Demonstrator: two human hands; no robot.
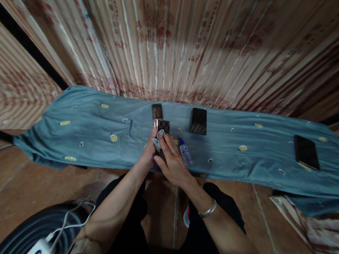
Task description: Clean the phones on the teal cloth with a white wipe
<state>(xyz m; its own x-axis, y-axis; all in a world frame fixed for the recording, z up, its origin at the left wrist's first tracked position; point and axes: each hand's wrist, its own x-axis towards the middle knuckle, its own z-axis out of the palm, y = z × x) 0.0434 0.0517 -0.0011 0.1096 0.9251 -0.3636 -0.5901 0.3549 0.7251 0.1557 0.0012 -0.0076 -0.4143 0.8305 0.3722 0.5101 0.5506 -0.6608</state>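
My left hand [150,150] grips a flat, dark item with a checkered pattern [164,125] by its left edge, above the middle of the cloth-covered bench. Against its surface my right hand [170,160] presses a small light grey cloth [156,142] under its fingers. The hands hide the item's lower part, so I cannot tell whether it is a phone or a wallet. Just right of my right hand lies a clear bottle with a blue cap [185,152]. A small dark square item, blurred out [157,111], lies just beyond the checkered one.
A black phone-like device [199,121] lies behind the bottle, and another dark flat device [306,152] rests at the far right of the blue cloth [93,133]. Behind hangs a patterned curtain [180,41]. A black ribbed round object [40,226] and white cables sit at lower left.
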